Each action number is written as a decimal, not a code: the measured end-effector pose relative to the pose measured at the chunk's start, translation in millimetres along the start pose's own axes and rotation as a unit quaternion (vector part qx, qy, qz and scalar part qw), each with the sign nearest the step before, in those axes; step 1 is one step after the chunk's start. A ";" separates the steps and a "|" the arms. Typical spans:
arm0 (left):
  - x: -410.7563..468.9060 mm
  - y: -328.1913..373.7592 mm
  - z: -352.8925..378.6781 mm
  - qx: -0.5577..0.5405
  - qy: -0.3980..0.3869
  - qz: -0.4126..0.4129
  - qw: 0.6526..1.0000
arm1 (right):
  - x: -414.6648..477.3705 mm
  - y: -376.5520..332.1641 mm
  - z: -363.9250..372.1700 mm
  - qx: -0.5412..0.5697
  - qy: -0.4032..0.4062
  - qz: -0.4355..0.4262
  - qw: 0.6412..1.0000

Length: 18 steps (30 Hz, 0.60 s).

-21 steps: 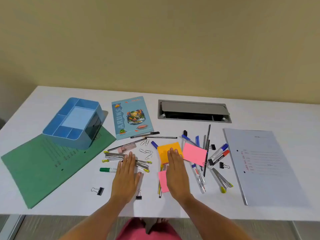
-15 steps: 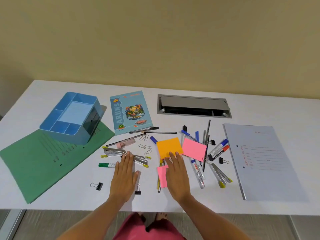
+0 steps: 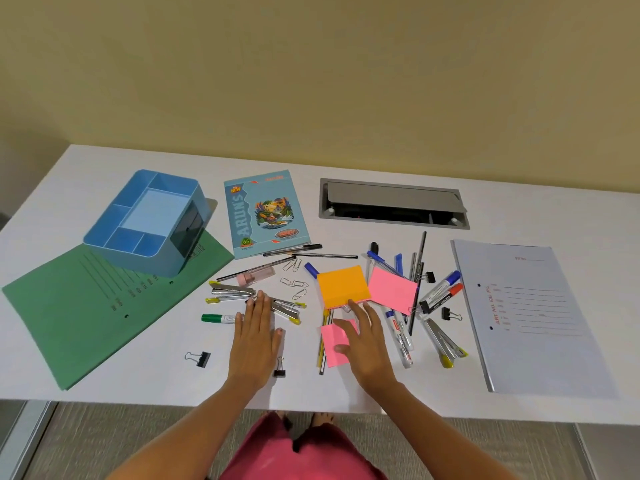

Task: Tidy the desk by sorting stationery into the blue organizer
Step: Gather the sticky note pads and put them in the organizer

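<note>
So on the left of the white desk (image 3: 519, 209) there's a green folder (image 3: 86, 313) lying flat, and the blue organizer (image 3: 138, 259) sits on its far corner, well apart from the mess. Moving right, a black binder clip (image 3: 199, 358) sits near the front edge, a green marker (image 3: 220, 318) just past it, and a few silver staplers (image 3: 232, 292) are bunched up beyond that. The left hand (image 3: 256, 337) lies palm down on the desk, fingers straight and together, tips touching the staplers, not gripping anything. Farther back is a light blue notebook (image 3: 265, 213), with some loose paper clips (image 3: 294, 284) nearer. Then an orange sticky pad (image 3: 343, 285) and a small pink note (image 3: 334, 344) lying over a couple of pencils. The right hand (image 3: 367, 344) rests on that note, fingers spread and relaxed, fingertips reaching the orange pad's near edge, nothing grasped. Just right is a bigger pink sticky pad (image 3: 393, 289) on a heap of pens, a grey cable hatch (image 3: 393, 204) at the back, blue and red markers (image 3: 441, 294), and a grey folder (image 3: 530, 317) on the far right.
</note>
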State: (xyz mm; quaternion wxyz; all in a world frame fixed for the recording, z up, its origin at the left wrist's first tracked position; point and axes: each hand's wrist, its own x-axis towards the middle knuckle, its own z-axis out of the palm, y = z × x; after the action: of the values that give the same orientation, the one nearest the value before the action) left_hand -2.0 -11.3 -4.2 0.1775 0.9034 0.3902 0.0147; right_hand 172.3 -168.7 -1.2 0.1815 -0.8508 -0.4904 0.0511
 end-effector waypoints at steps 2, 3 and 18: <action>1.4 1.7 -2.0 0.011 -0.007 -0.009 1.000 | 5.2 -4.4 -4.6 -0.014 0.001 0.019 1.000; 2.2 4.4 -3.7 0.013 -0.005 -0.011 1.000 | 8.3 -7.6 -8.0 -0.022 0.001 0.033 0.999; -8.3 63.4 -46.2 -0.379 0.028 -0.096 0.920 | 17.7 -32.2 -49.6 0.328 0.086 0.178 0.924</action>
State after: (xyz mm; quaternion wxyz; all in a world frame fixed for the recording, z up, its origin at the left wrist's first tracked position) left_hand 29.0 -43.1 61.0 0.4962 0.7261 0.4448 0.1694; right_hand 168.3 -151.9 58.1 0.4801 -0.8179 -0.2691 0.1677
